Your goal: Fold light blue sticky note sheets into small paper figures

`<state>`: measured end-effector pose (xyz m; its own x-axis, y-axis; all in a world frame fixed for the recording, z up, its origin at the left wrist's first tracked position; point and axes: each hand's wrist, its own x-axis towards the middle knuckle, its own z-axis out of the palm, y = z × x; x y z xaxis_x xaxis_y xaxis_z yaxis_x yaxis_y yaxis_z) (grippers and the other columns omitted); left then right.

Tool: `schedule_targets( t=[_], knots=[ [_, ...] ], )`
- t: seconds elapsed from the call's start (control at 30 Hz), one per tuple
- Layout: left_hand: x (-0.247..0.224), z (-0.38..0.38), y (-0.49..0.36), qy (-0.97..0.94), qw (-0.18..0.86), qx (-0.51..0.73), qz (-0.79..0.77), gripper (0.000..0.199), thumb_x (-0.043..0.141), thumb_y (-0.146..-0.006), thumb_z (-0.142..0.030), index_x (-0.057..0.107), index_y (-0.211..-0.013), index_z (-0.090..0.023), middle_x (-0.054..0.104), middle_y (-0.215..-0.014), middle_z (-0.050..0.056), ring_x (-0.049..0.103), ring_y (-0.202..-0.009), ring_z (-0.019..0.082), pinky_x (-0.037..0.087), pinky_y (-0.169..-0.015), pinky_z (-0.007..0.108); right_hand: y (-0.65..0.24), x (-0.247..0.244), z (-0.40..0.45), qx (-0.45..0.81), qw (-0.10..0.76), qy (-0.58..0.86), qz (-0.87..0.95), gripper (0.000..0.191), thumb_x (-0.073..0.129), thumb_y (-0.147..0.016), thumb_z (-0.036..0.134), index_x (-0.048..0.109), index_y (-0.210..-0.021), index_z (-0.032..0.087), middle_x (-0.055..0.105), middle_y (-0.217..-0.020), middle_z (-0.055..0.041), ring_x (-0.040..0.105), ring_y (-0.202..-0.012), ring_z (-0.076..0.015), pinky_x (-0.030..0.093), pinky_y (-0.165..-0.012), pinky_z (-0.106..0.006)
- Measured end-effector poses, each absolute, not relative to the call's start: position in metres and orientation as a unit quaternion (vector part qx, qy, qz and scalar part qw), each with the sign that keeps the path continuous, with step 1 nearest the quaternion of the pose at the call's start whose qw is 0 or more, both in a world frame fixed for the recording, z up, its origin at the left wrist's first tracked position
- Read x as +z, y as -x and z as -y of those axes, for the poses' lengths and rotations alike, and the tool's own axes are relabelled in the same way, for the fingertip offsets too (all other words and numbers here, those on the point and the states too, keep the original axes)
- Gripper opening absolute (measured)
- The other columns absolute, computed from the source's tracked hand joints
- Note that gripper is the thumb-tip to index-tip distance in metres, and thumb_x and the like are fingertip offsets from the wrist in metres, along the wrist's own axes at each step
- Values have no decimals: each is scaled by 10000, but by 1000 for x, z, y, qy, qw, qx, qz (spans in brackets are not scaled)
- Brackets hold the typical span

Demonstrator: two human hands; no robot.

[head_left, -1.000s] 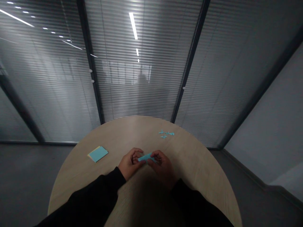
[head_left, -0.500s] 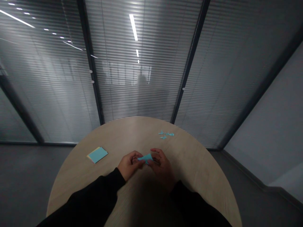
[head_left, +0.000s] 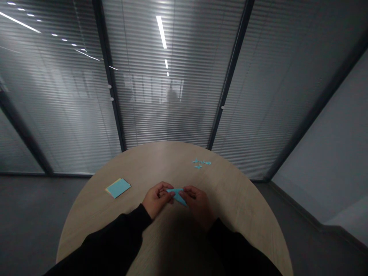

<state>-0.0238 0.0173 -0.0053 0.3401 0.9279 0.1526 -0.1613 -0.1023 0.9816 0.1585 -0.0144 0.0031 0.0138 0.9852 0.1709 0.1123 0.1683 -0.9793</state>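
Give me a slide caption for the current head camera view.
Left hand and right hand hold a folded blue paper at a round table, small blue pieces beyond.

Held paper (head_left: 177,195): coloured light blue.
Paper stack (head_left: 118,188): topped with light blue, edged with yellow.
Small paper pieces (head_left: 198,166): coloured light blue.
Table (head_left: 149,165): finished in pale tan, streaked with faint grain.
Sleeves (head_left: 115,241): coloured black.
Blinds (head_left: 172,126): striped across in grey and white.
Posts (head_left: 236,50): coloured near-black.
Floor (head_left: 31,214): coloured dark grey.
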Motion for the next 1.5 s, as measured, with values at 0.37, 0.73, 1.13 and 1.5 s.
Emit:
schedule_targets(
  t=[0.37,0.73,1.13,1.5],
  knots=[
    [0,-15,23,-561,561,502,-344,377,780,-732,-422,620,-934,-147,679,-637,8,655,-624,150,484,-648,267,-158,-1,12,448,535,478,533,324,737,-758,444,671,-873,149,735,-792,-61,671,-711,-202,491,-624,-284],
    [-5,-19,25,-574,534,512,-351,345,752,-769,-427,659,-936,-139,694,-655,28,663,-640,162,500,-668,278,-156,3,12,450,543,483,519,337,746,-739,475,689,-854,163,724,-769,-55,662,-690,-205,493,-627,-295],
    [-5,-20,25,-581,508,519,-367,328,741,-773,-420,681,-918,-131,675,-628,21,638,-603,157,487,-640,275,-158,3,12,448,537,487,524,341,738,-746,501,678,-799,169,688,-689,-27,616,-618,-181,465,-586,-281],
    [1,-22,23,-511,552,558,-350,506,839,-660,-433,658,-1035,-145,712,-773,24,631,-622,126,511,-646,262,-157,10,15,444,542,490,518,337,754,-713,506,687,-745,177,644,-654,-10,581,-612,-165,463,-581,-274]
  ],
)
